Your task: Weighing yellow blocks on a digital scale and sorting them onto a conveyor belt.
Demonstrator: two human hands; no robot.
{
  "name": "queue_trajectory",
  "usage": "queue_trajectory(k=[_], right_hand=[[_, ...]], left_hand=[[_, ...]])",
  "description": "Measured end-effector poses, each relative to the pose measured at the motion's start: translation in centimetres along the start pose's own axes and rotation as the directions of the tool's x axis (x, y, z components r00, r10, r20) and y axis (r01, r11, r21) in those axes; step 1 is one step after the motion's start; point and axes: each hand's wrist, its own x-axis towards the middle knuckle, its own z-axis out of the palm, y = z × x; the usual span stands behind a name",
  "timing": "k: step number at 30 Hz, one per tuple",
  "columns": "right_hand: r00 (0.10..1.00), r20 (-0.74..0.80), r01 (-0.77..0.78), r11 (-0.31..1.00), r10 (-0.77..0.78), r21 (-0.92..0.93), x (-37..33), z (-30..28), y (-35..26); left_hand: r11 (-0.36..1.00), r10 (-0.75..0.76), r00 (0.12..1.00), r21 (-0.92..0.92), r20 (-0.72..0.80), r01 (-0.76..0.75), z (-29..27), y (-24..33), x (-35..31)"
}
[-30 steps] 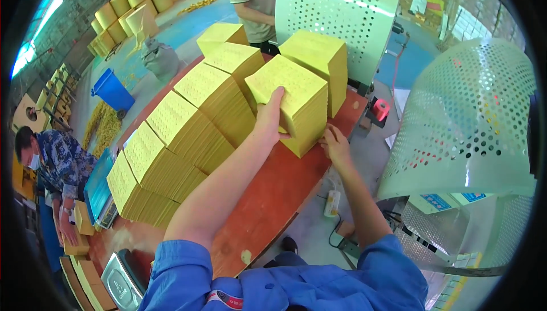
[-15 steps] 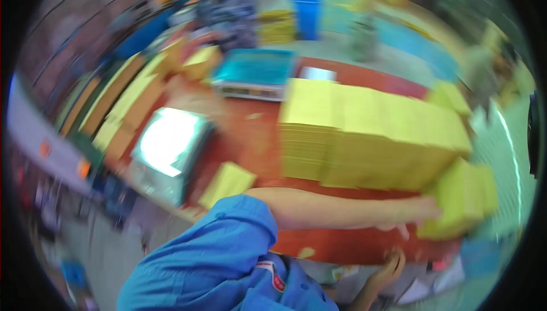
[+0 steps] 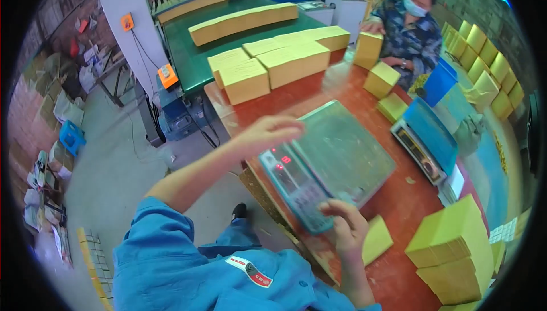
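Fingers (image 3: 289, 125) of the left hand (image 3: 270, 134) are stretched out and apart from the thumb side, somewhat blurred, with nothing seen in them; they lie over the left corner of a silver-topped scale (image 3: 350, 145), near its lit red display. On the right hand (image 3: 348, 228) the fingers are loosely bent with no object seen in them, at the near end of the scale's keypad; whether either hand touches the scale I cannot tell.

Under it all spreads the red bench (image 3: 407, 214), carrying the scale near its left edge. Beyond its far left end runs a green surface (image 3: 179, 54) with a long yellow strip of paper (image 3: 242, 23) lying across it. A co-worker (image 3: 407, 40) in a patterned blue jacket is at the far side, one hand on top of an upright yellow block (image 3: 368, 49). Tall yellow stacks (image 3: 450, 242) stand at the right, and a row of yellow blocks (image 3: 290, 63) sits at the far left end. Smaller are the second scale (image 3: 424, 145), blue-topped; the blue bin (image 3: 441, 82) behind it; and a flat yellow piece (image 3: 378, 240) just beside the right hand.
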Motion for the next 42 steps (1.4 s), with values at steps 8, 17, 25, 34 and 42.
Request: queue_trajectory(k=[8, 17, 25, 34, 42], right_hand=[[0.942, 0.045, -0.318, 0.843, 0.332, 0.434, 20.9, 23.2, 14.9], [0.631, 0.311, -0.682, 0.317, 0.711, 0.659, 20.2, 29.0, 25.1], [0.831, 0.097, -0.434, 0.53, 0.548, 0.728, 17.8, 31.6, 22.5], [0.925, -0.209, 0.049, 0.643, -0.318, -0.764, 19.2, 20.9, 5.9], [0.856, -0.281, -0.255, 0.118, -0.433, -0.96, 16.4, 8.6, -2.3]], left_hand=[[0.364, 0.403, 0.899, 0.931, -0.172, 0.015, -27.2, -11.5, 10.9], [0.346, 0.27, 0.946, 0.899, 0.181, -0.27, -28.1, -14.5, 9.4], [0.492, 0.251, 0.965, 0.849, 0.071, -0.191, -25.3, -12.6, -3.9], [0.48, -0.163, 0.986, -0.875, -0.02, 0.062, -14.0, -5.9, 2.3], [0.0, -0.024, 0.889, -0.89, 0.457, 0.457, 4.6, -3.1, 9.7]])
